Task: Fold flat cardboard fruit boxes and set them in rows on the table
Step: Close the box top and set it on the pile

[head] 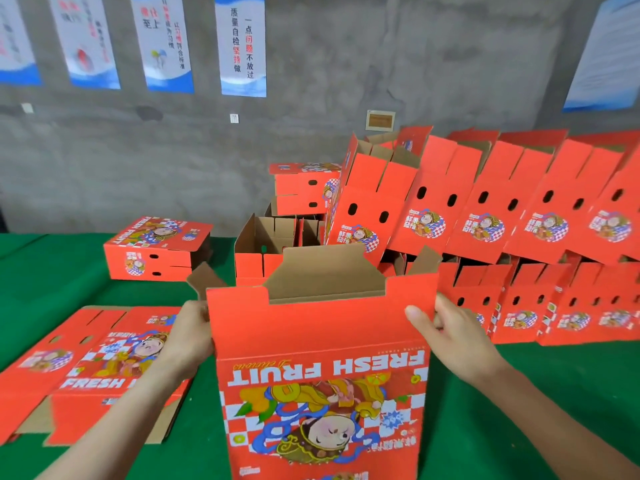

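Observation:
I hold a red cardboard fruit box [322, 368], printed "FRESH FRUIT" with a cartoon figure, upright in front of me over the green table [536, 393]. Its top is open, brown inner flaps showing. My left hand [192, 336] grips its left edge. My right hand [450, 336] grips its right edge, thumb on the red front panel. A stack of flat unfolded boxes [86, 358] lies on the table to my left. Rows of folded red boxes [519, 230] stand stacked at the right, the upper ones leaning.
One closed box [156, 251] lies on the table at middle left. Open folded boxes [266, 244] and a stacked pair [304, 188] stand behind the held box. A grey concrete wall with posters [242, 46] runs behind the table.

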